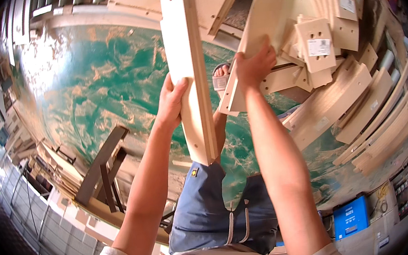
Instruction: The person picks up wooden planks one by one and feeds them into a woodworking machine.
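A long, pale wooden board (181,45) with small holes stretches away from my body, its near end above my left thigh. My left hand (173,99) is wrapped round its left side, thumb on the face. To the right, my right hand (256,68) is on a second pale board (262,7), which slants from the far right down to a holed near end. The fingers lie against that board and are partly bent, with the thumb at its left edge; how firmly they grip is hard to make out.
Several small drilled wooden pieces (315,41), some with white labels, are piled at the right. Stacked planks (335,98) lie below them. A dark frame (104,168) stands at the left, and a blue box (351,217) sits at lower right. Sawdust streaks the green floor (104,78).
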Available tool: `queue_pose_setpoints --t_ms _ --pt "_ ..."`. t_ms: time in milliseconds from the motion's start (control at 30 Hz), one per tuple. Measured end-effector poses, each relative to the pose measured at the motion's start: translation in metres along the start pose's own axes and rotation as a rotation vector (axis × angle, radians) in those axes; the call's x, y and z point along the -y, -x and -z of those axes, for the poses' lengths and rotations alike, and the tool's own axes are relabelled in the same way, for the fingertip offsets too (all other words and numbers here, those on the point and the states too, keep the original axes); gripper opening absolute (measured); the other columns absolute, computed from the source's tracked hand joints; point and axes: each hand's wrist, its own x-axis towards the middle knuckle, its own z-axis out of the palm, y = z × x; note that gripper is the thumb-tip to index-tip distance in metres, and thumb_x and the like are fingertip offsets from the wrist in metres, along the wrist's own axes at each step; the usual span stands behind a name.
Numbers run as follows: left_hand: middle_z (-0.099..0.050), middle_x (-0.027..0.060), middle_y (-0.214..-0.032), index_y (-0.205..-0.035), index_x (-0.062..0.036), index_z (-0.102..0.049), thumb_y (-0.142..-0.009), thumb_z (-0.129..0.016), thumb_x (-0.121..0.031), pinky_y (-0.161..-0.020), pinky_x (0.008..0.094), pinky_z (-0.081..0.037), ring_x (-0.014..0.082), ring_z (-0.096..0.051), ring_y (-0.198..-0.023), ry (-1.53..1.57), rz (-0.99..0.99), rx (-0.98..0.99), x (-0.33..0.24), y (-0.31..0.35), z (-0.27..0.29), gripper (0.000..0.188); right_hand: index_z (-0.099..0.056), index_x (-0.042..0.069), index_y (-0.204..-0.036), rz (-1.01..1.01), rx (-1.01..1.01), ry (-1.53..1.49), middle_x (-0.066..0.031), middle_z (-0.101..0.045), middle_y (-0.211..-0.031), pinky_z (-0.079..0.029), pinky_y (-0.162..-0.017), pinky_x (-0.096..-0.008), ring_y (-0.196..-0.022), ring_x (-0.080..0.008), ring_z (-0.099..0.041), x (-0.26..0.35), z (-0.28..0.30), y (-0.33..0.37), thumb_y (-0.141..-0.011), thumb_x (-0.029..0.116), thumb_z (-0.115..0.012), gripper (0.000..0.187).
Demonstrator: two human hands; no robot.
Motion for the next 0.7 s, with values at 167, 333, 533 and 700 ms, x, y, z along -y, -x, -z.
queue_pose_setpoints --t_ms 167,333,533,700 --pt "-0.064 0.0083 -0.120 -0.140 -0.0023 -0.048 -0.093 -0.078 -0.046 -0.090 0.0322 -0.056 0.0149 -0.064 -0.105 0.007 0.009 -0.009 0.007 0.011 0.014 0.071 -0.037 0.010 -0.154 0.043 0.023 -0.024 -0.0245 -0.043 -0.141 -0.042 -0.103 -0.0574 -0.125 -0.0462 -0.046 -0.009 0.002 0.004 -0.072 0.020 -0.085 0.095" --pt "-0.064 0.0085 -0.120 -0.139 -0.0026 -0.048 -0.092 -0.079 -0.045 -0.090 0.0324 -0.056 0.0153 -0.065 -0.105 0.039 0.001 -0.030 0.007 0.017 0.025 0.070 -0.039 0.003 -0.151 0.020 0.085 -0.140 -0.0260 -0.047 -0.137 -0.039 -0.106 -0.0564 -0.125 -0.0463 -0.045 -0.008 0.010 0.006 -0.072 0.015 -0.083 0.091" --pt "-0.064 0.0083 -0.120 -0.137 -0.0039 -0.048 -0.094 -0.078 -0.042 -0.090 0.0324 -0.057 0.0156 -0.065 -0.106 0.054 -0.009 -0.040 0.010 0.019 0.032 0.065 -0.039 -0.005 -0.149 -0.032 0.121 -0.237 -0.0275 -0.051 -0.136 -0.034 -0.112 -0.0569 -0.128 -0.0472 -0.044 -0.025 0.033 0.061 -0.071 0.010 -0.075 0.087" --pt "-0.063 0.0075 -0.122 -0.138 -0.0035 -0.049 -0.096 -0.075 -0.038 -0.092 0.0322 -0.055 0.0152 -0.064 -0.108 0.029 0.005 -0.052 0.012 0.021 0.020 0.061 -0.041 0.000 -0.150 -0.046 0.012 -0.138 -0.0251 -0.049 -0.139 -0.036 -0.112 -0.0563 -0.129 -0.0452 -0.046 -0.021 0.011 0.081 -0.072 0.016 -0.080 0.089"
